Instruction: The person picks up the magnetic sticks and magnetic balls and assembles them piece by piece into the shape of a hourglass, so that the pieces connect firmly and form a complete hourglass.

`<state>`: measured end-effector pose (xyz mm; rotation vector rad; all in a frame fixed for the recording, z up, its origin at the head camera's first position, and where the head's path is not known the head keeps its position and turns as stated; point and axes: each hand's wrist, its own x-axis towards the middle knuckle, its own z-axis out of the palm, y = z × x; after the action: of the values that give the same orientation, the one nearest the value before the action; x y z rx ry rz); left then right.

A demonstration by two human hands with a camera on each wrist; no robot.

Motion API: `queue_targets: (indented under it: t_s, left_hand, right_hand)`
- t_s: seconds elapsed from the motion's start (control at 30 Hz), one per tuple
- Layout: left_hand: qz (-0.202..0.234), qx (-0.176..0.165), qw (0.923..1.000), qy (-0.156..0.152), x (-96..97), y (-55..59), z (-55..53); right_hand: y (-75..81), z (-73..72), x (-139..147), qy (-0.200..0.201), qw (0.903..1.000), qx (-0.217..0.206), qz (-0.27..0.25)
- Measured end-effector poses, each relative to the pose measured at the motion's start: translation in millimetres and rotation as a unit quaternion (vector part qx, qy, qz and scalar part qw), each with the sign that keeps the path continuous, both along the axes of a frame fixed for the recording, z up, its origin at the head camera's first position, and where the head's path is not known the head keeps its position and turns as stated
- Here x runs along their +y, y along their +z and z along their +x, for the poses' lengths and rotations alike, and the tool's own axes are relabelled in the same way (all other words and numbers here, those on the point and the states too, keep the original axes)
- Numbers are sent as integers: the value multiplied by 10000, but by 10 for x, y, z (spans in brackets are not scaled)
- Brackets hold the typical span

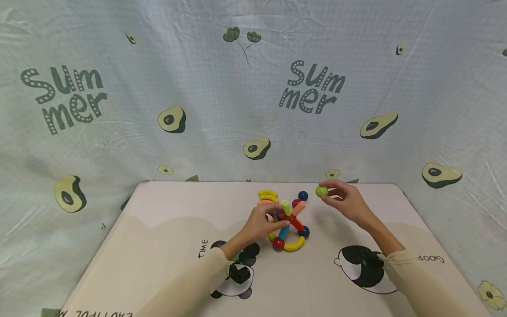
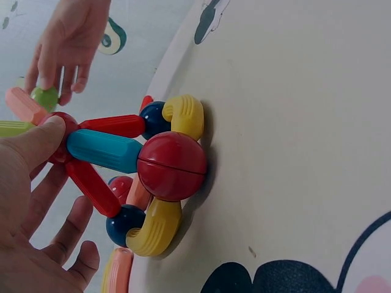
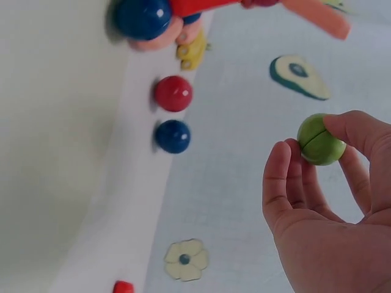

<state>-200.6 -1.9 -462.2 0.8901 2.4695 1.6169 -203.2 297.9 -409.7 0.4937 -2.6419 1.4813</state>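
A toy frame of rods and balls stands on the table. Its base joins yellow curved rods [image 1: 294, 245], dark blue balls [image 2: 156, 117] and a large red ball [image 2: 172, 166]. From there a blue rod [image 2: 104, 150] and red rods [image 2: 112, 125] rise to a red ball [image 2: 68, 135] at the top. My left hand [image 1: 259, 225] pinches that top ball between thumb and fingers. A light green rod [image 1: 286, 208] and a salmon rod [image 1: 299, 208] stick up from it. Right of the frame, my right hand [image 1: 348, 203] holds a green ball [image 3: 321, 140] in the air by thumb and fingertips.
Behind the frame, a loose blue ball [image 1: 303, 195] and a red ball [image 3: 173, 93] lie near the table's far edge. Yellow curved rods [image 1: 268, 193] lie to their left. A small red piece [image 3: 123, 287] shows low in the right wrist view. A printed curtain [image 1: 214, 110] hangs behind.
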Motion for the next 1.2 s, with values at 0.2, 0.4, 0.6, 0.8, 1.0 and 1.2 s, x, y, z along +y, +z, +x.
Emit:
queue_targets:
  t_s: [0.2, 0.4, 0.6, 0.8, 1.0, 1.2]
  left_hand:
    - [10, 1, 10000, 23, 1, 2, 5]
    - [7, -12, 10000, 40, 3, 6, 3]
    - [50, 7, 10000, 21, 3, -5, -3]
    - [16, 15, 10000, 37, 1, -10, -9]
    - [-5, 40, 10000, 25, -3, -28, -15]
    - [-8, 38, 10000, 1, -7, -30, -12]
  right_hand:
    - [97, 94, -80, 197, 9993, 181, -263]
    - [159, 168, -175, 360, 9976, 417, -431]
    - [223, 237, -266, 471, 9970, 461, -416]
    - [213, 263, -317, 647, 9955, 515, -454]
    - [187, 288, -371, 616, 9957, 537, -440]
    - [150, 300, -410, 648, 9963, 506, -230]
